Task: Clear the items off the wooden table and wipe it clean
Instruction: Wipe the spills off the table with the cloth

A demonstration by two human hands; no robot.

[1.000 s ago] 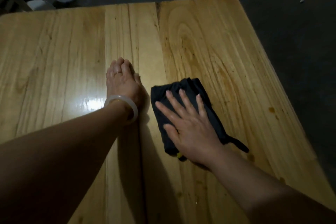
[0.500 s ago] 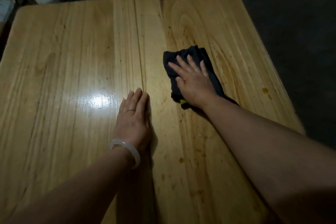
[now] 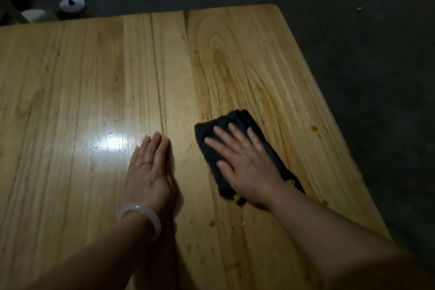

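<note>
1. Cloth (image 3: 237, 129), dark & folded, is lying on the wooden counter (image 3: 70, 78), right of centre, near the right edge.
2. R hand (image 3: 244, 167) is pressing flat on the cloth, fingers (image 3: 235, 134) straight & spread, gripping nothing.
3. L hand (image 3: 150, 172) is resting palm-down on bare wood just left of the cloth, fingers straight & together, holding nothing; ring (image 3: 147, 163) on one finger, pale bangle (image 3: 141, 216) at the wrist.
4. Orange-brown spots (image 3: 212, 224) are showing on the wood near the R forearm & by the right edge.
</note>
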